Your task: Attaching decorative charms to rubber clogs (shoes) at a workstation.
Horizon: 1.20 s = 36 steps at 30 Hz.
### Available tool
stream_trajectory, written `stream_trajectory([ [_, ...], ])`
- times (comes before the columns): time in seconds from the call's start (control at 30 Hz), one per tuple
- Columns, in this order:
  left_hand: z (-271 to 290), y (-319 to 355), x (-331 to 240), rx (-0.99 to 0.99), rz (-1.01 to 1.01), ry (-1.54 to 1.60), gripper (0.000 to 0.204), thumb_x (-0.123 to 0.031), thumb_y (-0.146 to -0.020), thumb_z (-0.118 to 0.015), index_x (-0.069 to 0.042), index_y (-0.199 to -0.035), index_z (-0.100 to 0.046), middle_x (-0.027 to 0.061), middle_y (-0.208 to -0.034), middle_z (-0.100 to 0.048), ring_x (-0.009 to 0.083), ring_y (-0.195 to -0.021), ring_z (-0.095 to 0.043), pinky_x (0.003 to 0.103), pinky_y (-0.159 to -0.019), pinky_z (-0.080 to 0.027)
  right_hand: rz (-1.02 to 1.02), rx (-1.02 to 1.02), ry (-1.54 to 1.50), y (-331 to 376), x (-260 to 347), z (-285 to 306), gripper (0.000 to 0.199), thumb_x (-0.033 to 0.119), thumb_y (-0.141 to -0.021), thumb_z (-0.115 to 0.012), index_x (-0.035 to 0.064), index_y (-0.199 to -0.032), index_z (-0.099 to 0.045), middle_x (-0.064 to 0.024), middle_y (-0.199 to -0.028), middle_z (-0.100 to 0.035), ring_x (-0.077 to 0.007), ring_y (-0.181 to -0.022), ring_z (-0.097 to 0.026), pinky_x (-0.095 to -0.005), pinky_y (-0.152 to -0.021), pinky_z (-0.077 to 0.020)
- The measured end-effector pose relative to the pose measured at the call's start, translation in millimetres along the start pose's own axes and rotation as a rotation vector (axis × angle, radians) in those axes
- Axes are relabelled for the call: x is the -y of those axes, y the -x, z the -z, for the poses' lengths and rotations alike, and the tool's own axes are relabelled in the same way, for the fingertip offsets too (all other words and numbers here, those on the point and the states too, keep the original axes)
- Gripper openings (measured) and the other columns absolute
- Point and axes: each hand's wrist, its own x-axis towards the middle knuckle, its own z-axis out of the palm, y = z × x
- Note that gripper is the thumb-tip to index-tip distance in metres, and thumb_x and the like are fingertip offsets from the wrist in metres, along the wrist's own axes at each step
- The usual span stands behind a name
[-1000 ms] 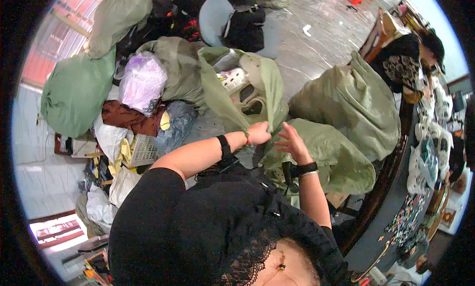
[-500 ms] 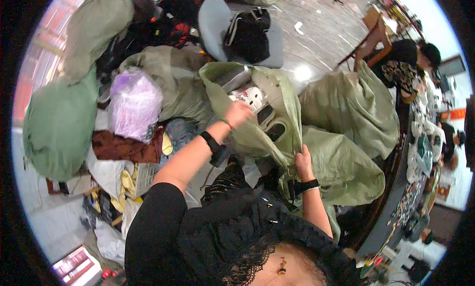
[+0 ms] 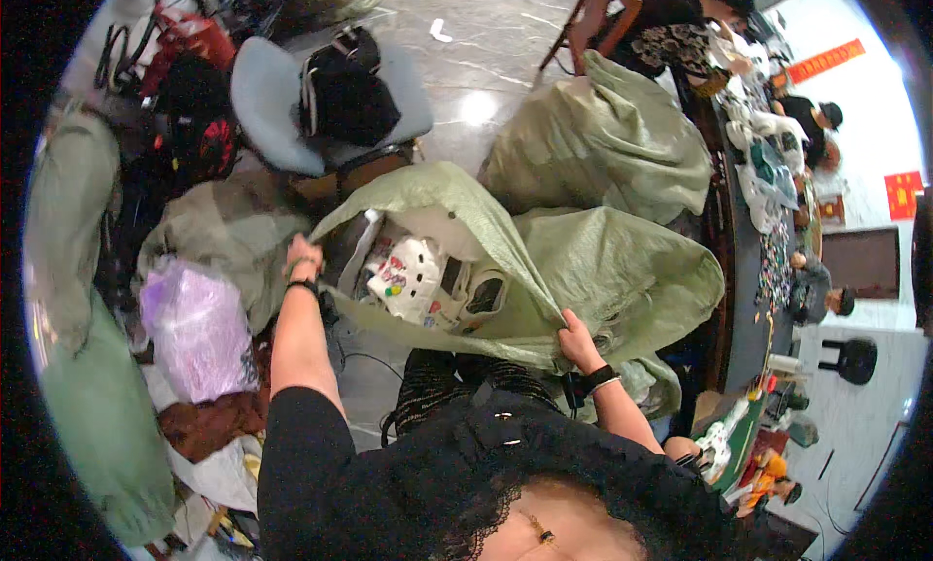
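A pale green woven sack (image 3: 442, 184) hangs with its mouth stretched wide in front of me. My left hand (image 3: 304, 258) is closed on the left end of its rim. At the right end, my right hand (image 3: 579, 340) grips the rim with fingers wrapped round the fabric. Inside lie white clogs (image 3: 416, 272) with dark holes and coloured decorations. A shoe with a dark opening (image 3: 486, 295) rests beside them, nearer the right. The lower contents are hidden by the sack's walls.
Two more full green sacks (image 3: 603, 134) (image 3: 632, 270) stand to the right, beside a long dark worktable (image 3: 743, 308) where other people sit. A grey chair (image 3: 272, 104) holds a black bag (image 3: 350, 100). At left, a purple plastic-wrapped bundle (image 3: 197, 328) sits near other sacks.
My left hand has come out of the sack's mouth and moved left to grip its rim. The mouth is now pulled wider, and the view has shifted to the right.
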Motion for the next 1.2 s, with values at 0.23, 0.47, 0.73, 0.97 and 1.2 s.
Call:
stream_trajectory([
  [0.23,-48,18,5,-0.454,-0.215,0.302,0.031,-0.02,-0.087,-0.045,-0.003,-0.11,-0.057,0.0216,-0.107,-0.059,0.0396,-0.098,-0.055,0.044,-0.084,-0.042,-0.132,0.126,-0.25,-4,17,7,0.032,-0.001,-0.075,-0.042,0.0029,-0.106,-0.05,-0.0133,-0.085,-0.058,-0.0201,-0.081,-0.055,-0.0367,-0.073,-0.0443],
  [0.47,57,-10,-10,-0.319,-0.077,0.645,0.033,-0.02,-0.086,-0.047,-0.001,-0.112,-0.056,0.0145,-0.105,-0.061,0.0292,-0.092,-0.057,0.04,-0.077,-0.043,0.397,0.374,-0.395,-52,129,-34,0.034,-0.001,-0.078,-0.039,-0.0013,-0.109,-0.051,-0.0166,-0.096,-0.061,-0.0199,-0.092,-0.054,-0.0325,-0.083,-0.0429],
  [0.73,120,-62,-45,-0.512,-0.388,0.097,0.033,-0.021,-0.09,-0.047,-0.002,-0.115,-0.056,0.02,-0.115,-0.057,0.0306,-0.099,-0.056,0.037,-0.084,-0.043,0.474,0.351,-0.412,-60,161,-37,0.029,0.001,-0.074,-0.043,-0.0013,-0.102,-0.052,-0.0255,-0.094,-0.058,-0.0345,-0.089,-0.057,-0.0395,-0.078,-0.0448],
  [0.97,74,-60,-153,-0.084,-0.38,0.059,0.033,-0.027,-0.086,-0.05,-0.005,-0.11,-0.058,0.0185,-0.109,-0.058,0.0345,-0.099,-0.056,0.041,-0.084,-0.044,0.208,0.036,-0.676,-107,90,-90,0.037,0.001,-0.076,-0.041,-0.0002,-0.111,-0.053,-0.0228,-0.1,-0.061,-0.0383,-0.097,-0.057,-0.0395,-0.082,-0.0451],
  [1.2,87,9,-250,0.199,-0.133,0.93,0.019,-0.03,-0.093,-0.046,-0.012,-0.09,-0.051,0.003,-0.056,-0.04,0.0166,-0.041,-0.039,0.033,-0.036,-0.034,0.07,0.066,-0.961,-103,104,-47,0.047,-0.006,-0.078,-0.033,-0.002,-0.122,-0.048,-0.0078,-0.116,-0.056,-0.0169,-0.107,-0.048,-0.0277,-0.094,-0.0363],
])
